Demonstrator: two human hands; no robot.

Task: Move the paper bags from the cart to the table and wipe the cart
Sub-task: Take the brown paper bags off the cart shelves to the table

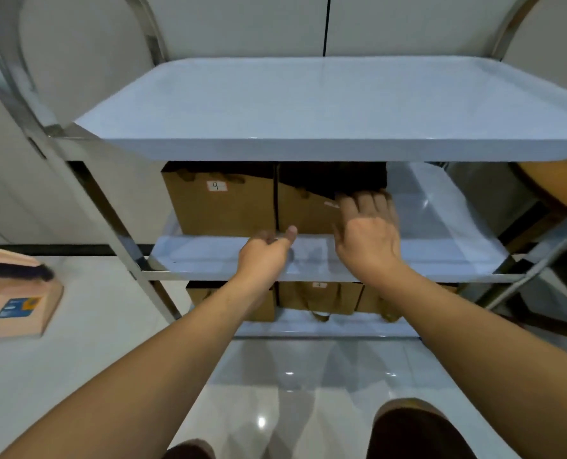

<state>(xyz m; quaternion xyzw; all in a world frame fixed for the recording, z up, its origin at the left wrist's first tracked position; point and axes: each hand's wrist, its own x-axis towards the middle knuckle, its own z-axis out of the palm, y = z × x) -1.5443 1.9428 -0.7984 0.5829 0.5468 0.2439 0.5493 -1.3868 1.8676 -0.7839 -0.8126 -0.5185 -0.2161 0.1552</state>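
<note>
1. The task looked to be in its early part: the top shelf of the three-tier stainless steel cart was bare, but two brown paper bags stood on the middle shelf, and more brown bags sat on the bottom shelf.
2. The right hand reached in over the middle shelf, its fingers straight and laid against the right-hand bag; nothing was gripped.
3. The left hand hovered at that shelf's front edge, loosely curled, thumb out, holding nothing.
4. The bag labelled 9 stood untouched beside it.
5. No table or wiping cloth showed; wiping appeared not yet begun.
6. The bags' tops were lost in shadow under the top shelf, and the bottom bags were partly hidden, so their number was unclear.
</note>
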